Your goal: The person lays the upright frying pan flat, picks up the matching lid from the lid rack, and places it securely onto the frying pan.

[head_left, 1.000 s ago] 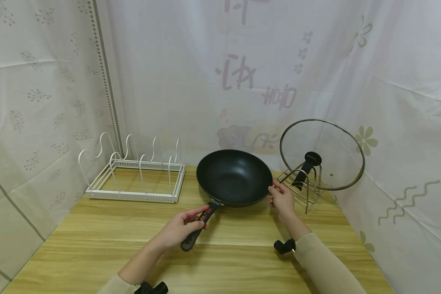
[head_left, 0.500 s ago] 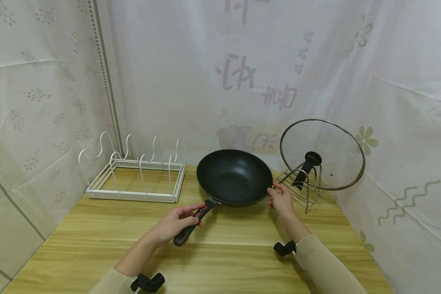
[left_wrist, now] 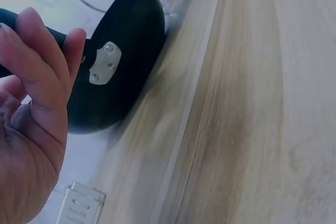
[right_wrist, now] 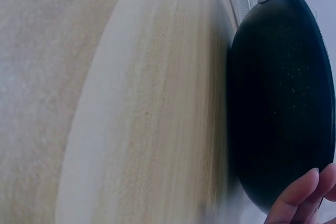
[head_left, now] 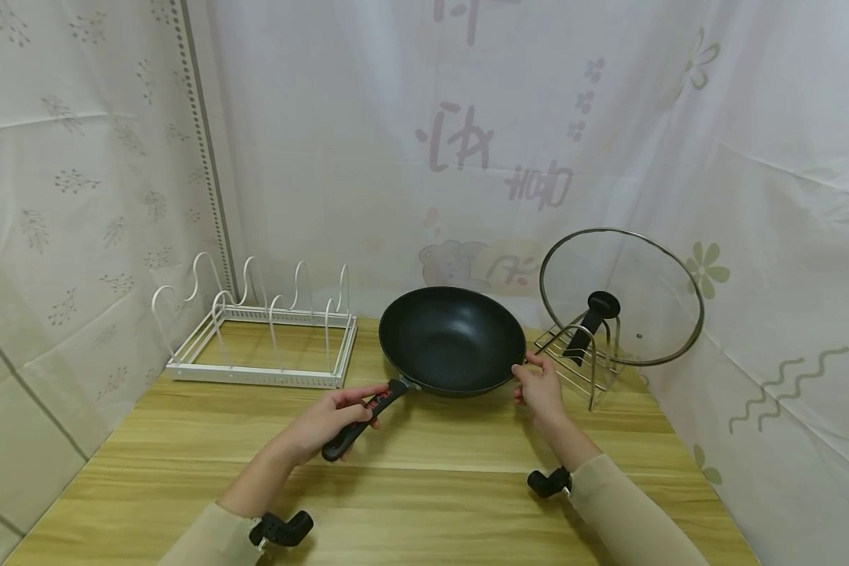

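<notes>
1. Head view: two hands on one round black non-stick pan [head_left: 453, 342], near the middle of the bench [head_left: 424, 503]'s back edge. Left hand [head_left: 316, 428]: fingers and thumb clamped on the black handle with red lettering [head_left: 343, 443], which points toward the front left corner. Right hand [head_left: 540, 391]: thumb and fingers pinching the pan's right rim.
2. Head view, rest: white metal rack with curved dividers [head_left: 255, 376] by the back left corner. Silver wire stand [head_left: 592, 377] by the back right corner, holding a clear round glass lid with metal rim [head_left: 651, 275], tilted, black knob facing the pan.
3. Left wrist view: fingers curled round the handle, silver riveted bracket [left_wrist: 106, 64] just beyond; pan's outer wall faces the camera.
4. Right wrist view: fingers bent at the rim, bottom right; grip partly cut off by the frame. Can't tell if the pan's base touches the bench.
5. Progress, judged: midway. Lid already in its stand, both grips set on the pan; pan not in the rack, not lidded, letting go not yet done.
</notes>
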Motion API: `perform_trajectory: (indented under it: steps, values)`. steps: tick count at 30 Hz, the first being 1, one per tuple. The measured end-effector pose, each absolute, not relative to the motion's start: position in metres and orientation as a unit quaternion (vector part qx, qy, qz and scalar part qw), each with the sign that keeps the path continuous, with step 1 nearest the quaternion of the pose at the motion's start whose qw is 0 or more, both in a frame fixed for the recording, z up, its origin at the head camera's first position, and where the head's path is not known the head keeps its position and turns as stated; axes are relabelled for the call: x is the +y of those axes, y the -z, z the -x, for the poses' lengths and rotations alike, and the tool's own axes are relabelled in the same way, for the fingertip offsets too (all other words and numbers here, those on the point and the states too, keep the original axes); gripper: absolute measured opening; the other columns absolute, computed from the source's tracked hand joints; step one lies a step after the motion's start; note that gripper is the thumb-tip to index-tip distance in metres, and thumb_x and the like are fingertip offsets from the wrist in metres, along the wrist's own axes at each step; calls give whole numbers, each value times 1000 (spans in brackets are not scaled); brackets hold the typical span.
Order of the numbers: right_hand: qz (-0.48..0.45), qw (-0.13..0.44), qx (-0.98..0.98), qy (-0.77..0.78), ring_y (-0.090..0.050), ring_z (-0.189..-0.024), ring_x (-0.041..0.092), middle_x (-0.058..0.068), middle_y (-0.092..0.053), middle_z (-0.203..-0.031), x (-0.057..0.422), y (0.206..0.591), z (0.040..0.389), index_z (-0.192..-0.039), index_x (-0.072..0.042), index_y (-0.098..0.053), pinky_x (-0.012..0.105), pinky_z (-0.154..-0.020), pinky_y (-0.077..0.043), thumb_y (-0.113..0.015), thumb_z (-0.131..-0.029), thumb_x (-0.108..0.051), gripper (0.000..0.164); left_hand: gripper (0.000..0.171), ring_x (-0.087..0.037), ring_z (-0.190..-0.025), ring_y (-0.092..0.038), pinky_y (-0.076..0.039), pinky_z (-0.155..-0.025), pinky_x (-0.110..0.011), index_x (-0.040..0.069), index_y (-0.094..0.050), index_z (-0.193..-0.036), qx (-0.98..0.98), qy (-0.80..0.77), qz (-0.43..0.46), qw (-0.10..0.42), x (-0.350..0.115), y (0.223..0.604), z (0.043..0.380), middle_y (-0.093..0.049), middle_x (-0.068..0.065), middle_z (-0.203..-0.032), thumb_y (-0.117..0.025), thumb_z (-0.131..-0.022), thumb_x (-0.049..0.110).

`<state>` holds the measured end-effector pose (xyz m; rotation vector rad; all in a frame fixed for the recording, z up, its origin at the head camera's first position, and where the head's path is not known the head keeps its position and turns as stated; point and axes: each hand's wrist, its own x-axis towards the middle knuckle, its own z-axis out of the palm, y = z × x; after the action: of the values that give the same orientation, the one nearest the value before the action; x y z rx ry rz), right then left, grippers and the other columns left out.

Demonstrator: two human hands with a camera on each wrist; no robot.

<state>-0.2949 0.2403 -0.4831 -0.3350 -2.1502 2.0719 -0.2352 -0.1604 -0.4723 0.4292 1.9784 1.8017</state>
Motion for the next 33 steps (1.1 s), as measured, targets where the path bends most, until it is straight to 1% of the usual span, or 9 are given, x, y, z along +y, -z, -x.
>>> perform_trajectory:
  steps: [7,12,16,20,28,33]
  values:
    - [112,57,-712,-691,-55,-55,7,0,-65,-84,239,480,292,-157,-2,-37,21,-54,-52,-65,-107,-11,58,59,-12,-54,-53,-51,-48,-26,11,-51,-165,711,-649,-165,214,-165,473,241,-77,-16,-110,-61,-107,14]
    - [111,47,-715,-689,-56,-56,8,0,-67,-86,239,480,292,-159,-1,-34,23,-55,-53,-64,-108,-11,60,58,-12,-51,-53,-50,-47,-25,12,-52,-164,712,-647,-167,214,-168,471,242,-77,-17,-110,-60,-107,14]
    - [116,49,-718,-684,-56,-56,7,1,-67,-89,238,481,291,-159,-2,-33,24,-55,-55,-64,-108,-12,60,58,-12,-51,-53,-50,-47,-25,11,-52,-164,712,-647,-167,215,-170,470,244,-77,-15,-108,-60,-107,14]
    - [113,54,-719,-684,-56,-55,6,0,-67,-87,235,480,288,-158,-1,-31,24,-55,-54,-65,-108,-12,61,58,-12,-52,-53,-50,-47,-25,11,-52,-164,713,-646,-165,217,-173,470,246,-76,-12,-106,-59,-107,14]
    - [110,48,-719,-684,-55,-55,6,-6,-64,-81,231,480,283,-156,-3,-30,23,-55,-52,-64,-109,-13,60,59,-11,-51,-52,-47,-47,-24,12,-52,-165,713,-642,-162,229,-180,467,249,-76,-16,-104,-60,-107,17]
    - [111,42,-717,-687,-55,-56,7,-3,-65,-85,231,481,282,-157,-4,-28,23,-55,-51,-64,-109,-14,61,59,-9,-50,-51,-46,-46,-24,11,-51,-165,709,-643,-165,238,-183,466,252,-77,-15,-101,-60,-107,16]
